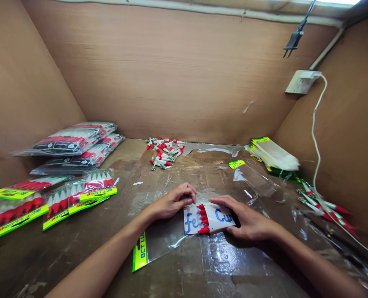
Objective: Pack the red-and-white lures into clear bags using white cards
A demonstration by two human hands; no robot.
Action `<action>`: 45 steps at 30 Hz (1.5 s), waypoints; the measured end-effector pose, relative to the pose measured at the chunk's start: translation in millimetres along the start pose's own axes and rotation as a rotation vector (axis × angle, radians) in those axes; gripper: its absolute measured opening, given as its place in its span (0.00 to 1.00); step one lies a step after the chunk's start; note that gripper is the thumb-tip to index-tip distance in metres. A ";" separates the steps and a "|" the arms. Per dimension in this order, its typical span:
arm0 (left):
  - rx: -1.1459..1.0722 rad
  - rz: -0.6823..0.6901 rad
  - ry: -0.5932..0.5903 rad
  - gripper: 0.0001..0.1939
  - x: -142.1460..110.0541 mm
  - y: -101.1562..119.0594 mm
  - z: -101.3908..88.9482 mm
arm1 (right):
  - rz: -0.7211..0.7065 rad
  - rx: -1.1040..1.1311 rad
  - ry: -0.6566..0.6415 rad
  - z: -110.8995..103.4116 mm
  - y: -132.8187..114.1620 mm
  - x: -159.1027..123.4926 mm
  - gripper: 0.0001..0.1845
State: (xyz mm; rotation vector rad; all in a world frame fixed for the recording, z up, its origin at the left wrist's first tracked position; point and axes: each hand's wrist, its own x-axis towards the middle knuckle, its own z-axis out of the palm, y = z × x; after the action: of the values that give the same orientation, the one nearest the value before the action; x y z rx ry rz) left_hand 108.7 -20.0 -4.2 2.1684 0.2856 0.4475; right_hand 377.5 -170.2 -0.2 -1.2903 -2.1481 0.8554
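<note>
In front of me, my right hand (246, 217) grips a white card sleeve (219, 217) with blue handwriting, thumb below and fingers above. Several red lure tips (203, 219) stick out of its left side in a column, over a white flap (190, 221) that also bears blue writing. The rest of the lures is hidden inside. My left hand (174, 200) is curled, its fingertips together at the flap's upper corner; whatever they pinch is hidden. Under my left hand and the flap lies a clear bag (162, 242) with a yellow-green "BCT LURE" header (142, 250).
Loose red and white lures (165, 153) lie at the back. Filled bags (69, 198) and stacked packs (75, 142) are left. Bags (274, 155), another clear bag (257, 180), larger lures (327, 209) and a white cable (317, 145) are right. A plug (292, 41) hangs above.
</note>
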 end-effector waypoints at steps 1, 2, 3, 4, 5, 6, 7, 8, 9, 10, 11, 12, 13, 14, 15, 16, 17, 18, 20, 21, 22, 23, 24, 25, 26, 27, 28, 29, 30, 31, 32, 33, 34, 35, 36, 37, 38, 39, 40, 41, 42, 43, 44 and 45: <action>-0.026 0.000 -0.012 0.13 0.3 0.9 -1.7 | -0.002 0.005 -0.009 -1.6 -0.4 0.7 0.48; -0.047 0.001 -0.027 0.14 0.7 1.8 -3.2 | -0.002 0.011 -0.017 -3.6 -0.7 1.7 0.48; -0.060 0.003 -0.042 0.14 1.2 2.6 -4.4 | -0.002 0.017 -0.025 -5.9 -0.7 3.2 0.47; -0.066 0.004 -0.055 0.14 1.6 3.3 -5.2 | 0.000 0.024 -0.037 -8.5 -0.3 5.1 0.47; -0.066 0.005 -0.066 0.14 1.9 3.8 -5.8 | 0.001 0.032 -0.051 -11.4 0.4 7.4 0.46; -0.063 0.006 -0.073 0.14 2.0 4.1 -6.2 | 0.001 0.041 -0.068 -14.3 1.6 9.9 0.46; -0.061 0.008 -0.077 0.14 2.0 4.4 -6.3 | 0.001 0.050 -0.087 -17.1 3.1 12.7 0.45; -0.061 0.010 -0.080 0.13 1.7 4.6 -6.4 | 0.001 0.060 -0.106 -19.6 5.0 15.3 0.45; -0.064 0.012 -0.083 0.13 1.3 4.7 -6.5 | 0.001 0.070 -0.121 -21.8 7.0 17.8 0.45; -0.067 0.012 -0.089 0.13 0.6 4.7 -6.5 | 0.004 0.079 -0.133 -23.4 9.1 19.9 0.45; -0.066 0.009 -0.099 0.13 -0.1 4.7 -6.4 | 0.007 0.089 -0.140 -24.3 11.1 21.4 0.45; -0.058 0.001 -0.111 0.12 -0.8 4.8 -6.2 | 0.011 0.098 -0.141 -24.5 12.9 22.3 0.45; -0.040 -0.009 -0.120 0.11 -1.4 4.8 -5.8 | 0.014 0.106 -0.132 -24.0 14.4 22.7 0.45; -0.017 -0.018 -0.123 0.11 -2.0 4.9 -5.3 | 0.016 0.110 -0.118 -23.1 15.4 22.5 0.44; 0.009 -0.021 -0.122 0.10 -2.3 5.0 -4.5 | 0.016 0.111 -0.100 -21.9 16.1 21.9 0.44; 0.031 -0.020 -0.116 0.10 -2.5 5.1 -3.5 | 0.014 0.108 -0.082 -20.7 16.3 21.1 0.43; 0.046 -0.017 -0.106 0.09 -2.5 5.3 -2.5 | 0.011 0.105 -0.067 -19.7 16.2 20.2 0.43; 0.054 -0.016 -0.096 0.09 -2.4 5.4 -1.3 | 0.007 0.102 -0.056 -19.2 15.9 19.2 0.43; 0.056 -0.018 -0.086 0.07 -2.0 5.4 1.1 | 0.006 0.102 -0.045 -19.4 14.9 17.7 0.42; 0.057 -0.022 -0.079 0.06 -1.8 5.2 2.2 | 0.008 0.104 -0.040 -20.0 14.3 17.0 0.42; 0.057 -0.026 -0.069 0.06 -1.6 4.9 3.4 | 0.010 0.103 -0.037 -20.4 13.5 16.5 0.42; 0.059 -0.029 -0.058 0.05 -1.4 4.5 4.5 | 0.013 0.099 -0.038 -20.6 12.5 16.1 0.42; 0.061 -0.031 -0.044 0.05 -1.3 4.1 5.5 | 0.016 0.090 -0.037 -20.3 11.3 15.9 0.42; 0.062 -0.031 -0.031 0.05 -1.1 3.8 6.5 | 0.016 0.080 -0.034 -19.5 9.8 15.7 0.43; 0.062 -0.029 -0.023 0.05 -0.9 3.6 7.3 | 0.012 0.068 -0.032 -18.0 8.2 15.7 0.43; 0.059 -0.021 -0.024 0.05 -0.7 3.6 7.9 | 0.004 0.056 -0.028 -16.0 6.5 15.8 0.43; 0.053 -0.012 -0.028 0.05 -0.4 3.7 8.3 | -0.008 0.046 -0.025 -13.7 4.9 16.1 0.43; 0.047 -0.002 -0.032 0.06 -0.2 4.0 8.6 | -0.020 0.035 -0.022 -11.3 3.5 16.5 0.43; 0.042 0.004 -0.032 0.06 0.1 4.3 8.7 | -0.031 0.024 -0.019 -9.1 2.3 16.9 0.43; 0.040 0.007 -0.030 0.06 0.3 4.6 8.8 | -0.040 0.014 -0.019 -7.2 1.5 17.2 0.43; 0.042 0.007 -0.028 0.06 0.5 4.7 8.9 | -0.044 0.005 -0.016 -5.7 1.0 17.4 0.43; 0.047 0.006 -0.026 0.06 0.7 4.7 9.1 | -0.046 -0.004 -0.015 -4.7 0.7 17.4 0.43; 0.056 0.004 -0.024 0.06 0.9 4.5 9.5 | -0.047 -0.011 -0.016 -4.2 0.4 17.3 0.43; 0.066 0.002 -0.024 0.06 1.0 4.2 10.0 | -0.047 -0.014 -0.015 -4.1 0.1 17.1 0.44; 0.075 -0.002 -0.021 0.06 1.1 3.7 10.8 | -0.049 -0.014 -0.013 -4.2 -0.3 16.8 0.44; 0.083 -0.009 -0.017 0.06 1.2 3.2 11.8 | -0.049 -0.013 -0.012 -4.4 -1.0 16.6 0.44; 0.091 -0.017 -0.008 0.06 1.3 2.7 12.9 | -0.049 -0.009 -0.010 -4.4 -1.8 16.5 0.44; 0.099 -0.026 0.003 0.06 1.4 2.2 14.1 | -0.047 -0.006 -0.007 -4.1 -2.8 16.5 0.44; 0.106 -0.034 0.012 0.06 1.4 1.7 15.2 | -0.046 -0.005 -0.007 -3.4 -3.8 16.7 0.44; 0.112 -0.042 0.020 0.06 1.3 1.2 16.2 | -0.044 -0.006 -0.008 -2.4 -4.9 17.0 0.43; 0.116 -0.048 0.029 0.06 1.3 0.9 17.1 | -0.042 -0.010 -0.011 -1.0 -5.8 17.3 0.43; 0.119 -0.051 0.038 0.06 1.2 0.7 17.7 | -0.042 -0.016 -0.012 0.5 -6.7 17.7 0.43; 0.120 -0.055 0.046 0.06 1.2 0.6 18.0 | -0.044 -0.023 -0.010 2.1 -7.4 17.9 0.43; 0.118 -0.061 0.053 0.06 1.1 0.8 18.0 | -0.049 -0.031 -0.007 3.6 -8.1 18.1 0.43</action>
State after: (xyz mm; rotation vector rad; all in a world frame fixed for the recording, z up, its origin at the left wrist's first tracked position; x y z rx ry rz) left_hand 117.3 -33.2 -13.2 2.2580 0.4154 0.4651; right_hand 362.5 -157.8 4.9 -1.2459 -2.1976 0.8113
